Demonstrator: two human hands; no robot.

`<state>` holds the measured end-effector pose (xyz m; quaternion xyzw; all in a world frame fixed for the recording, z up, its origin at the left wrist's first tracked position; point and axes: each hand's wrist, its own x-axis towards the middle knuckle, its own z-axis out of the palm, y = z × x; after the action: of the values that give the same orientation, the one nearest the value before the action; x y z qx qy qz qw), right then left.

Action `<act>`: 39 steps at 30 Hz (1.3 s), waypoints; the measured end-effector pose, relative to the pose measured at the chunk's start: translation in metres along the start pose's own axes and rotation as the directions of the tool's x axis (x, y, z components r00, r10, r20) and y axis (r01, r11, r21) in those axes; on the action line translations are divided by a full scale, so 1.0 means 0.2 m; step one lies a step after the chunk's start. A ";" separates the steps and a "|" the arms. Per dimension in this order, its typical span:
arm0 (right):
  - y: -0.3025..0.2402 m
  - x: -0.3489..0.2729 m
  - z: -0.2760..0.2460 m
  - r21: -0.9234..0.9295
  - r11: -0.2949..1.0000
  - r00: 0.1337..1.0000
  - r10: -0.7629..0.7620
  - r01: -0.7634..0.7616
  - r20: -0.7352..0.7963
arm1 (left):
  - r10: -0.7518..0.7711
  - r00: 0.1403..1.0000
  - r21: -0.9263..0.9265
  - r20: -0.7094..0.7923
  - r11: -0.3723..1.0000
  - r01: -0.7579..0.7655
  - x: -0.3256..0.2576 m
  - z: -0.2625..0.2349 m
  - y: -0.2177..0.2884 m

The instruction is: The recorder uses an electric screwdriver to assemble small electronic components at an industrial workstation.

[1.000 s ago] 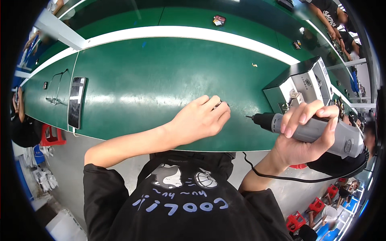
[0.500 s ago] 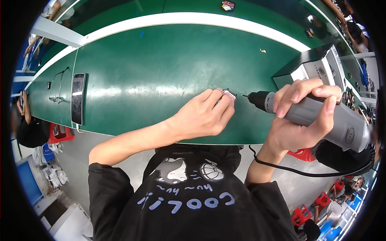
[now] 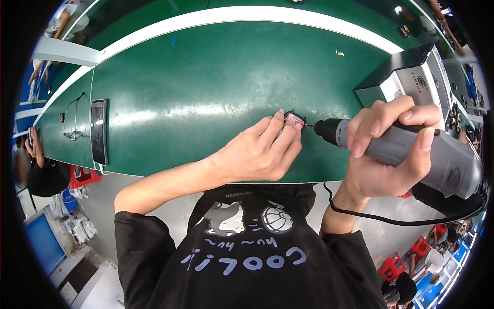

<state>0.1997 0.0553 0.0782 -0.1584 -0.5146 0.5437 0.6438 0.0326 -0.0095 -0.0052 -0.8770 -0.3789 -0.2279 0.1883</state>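
My left hand (image 3: 265, 148) is closed on a small dark-rimmed device with a pink-and-red face (image 3: 294, 121), held just over the green bench. Its fingers cover the device's left side. In my right hand (image 3: 388, 141) is a grey and black electric screwdriver (image 3: 411, 154), lying nearly level with the fingers wrapped round its body. The thin bit points left and its tip is at the right edge of the device; whether it sits in a screw cannot be made out. A black cord (image 3: 381, 220) runs from the screwdriver's back end.
On the green bench (image 3: 195, 77) a dark phone (image 3: 99, 131) lies at the left, beside a thin wire stand (image 3: 73, 126). A silver and black box (image 3: 399, 82) stands at the right. A white rail (image 3: 247, 14) borders the far side. Other people sit at distant benches.
The screwdriver's bit has closed the gap to the device and now meets its right edge. The device has turned slightly, showing more of its pink face. The view has shifted a little.
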 end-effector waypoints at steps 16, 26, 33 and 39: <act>0.04 -0.01 -0.02 0.063 0.995 0.997 0.081 -0.081 0.009 | -0.081 0.996 -0.068 0.045 0.994 0.084 0.02 -0.01 0.02; 0.06 -0.02 -0.01 0.043 0.996 0.997 0.076 -0.076 0.004 | -0.146 0.986 -0.066 0.081 0.986 0.151 0.05 -0.03 0.06; 0.09 0.02 0.02 -0.045 0.994 0.995 0.101 -0.101 0.003 | -0.217 0.969 -0.097 0.116 0.969 0.229 0.07 -0.04 0.06; 0.09 -0.03 0.03 -0.038 0.998 0.996 0.045 -0.048 -0.076 | -0.222 0.970 -0.149 0.095 0.961 0.235 0.05 -0.05 0.04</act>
<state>0.1845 0.0551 0.0642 -0.2034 -0.4971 0.5418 0.6465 0.0425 -0.0128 0.0070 -0.8477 -0.4653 -0.2435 0.0753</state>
